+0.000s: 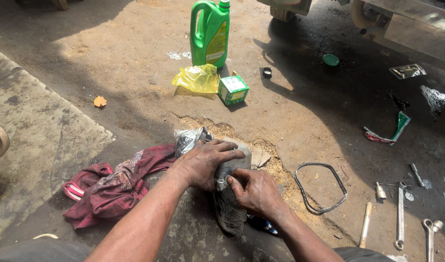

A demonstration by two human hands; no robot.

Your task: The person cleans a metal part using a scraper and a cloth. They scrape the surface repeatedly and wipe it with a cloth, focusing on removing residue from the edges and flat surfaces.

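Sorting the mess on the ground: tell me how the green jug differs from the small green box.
The green jug stands upright, tall, with a handle and cap; the small green box is low and squat. The jug is glossy plastic with a yellow label; the box looks like cardboard with a white top. Both are green and flank the yellow plastic bag.
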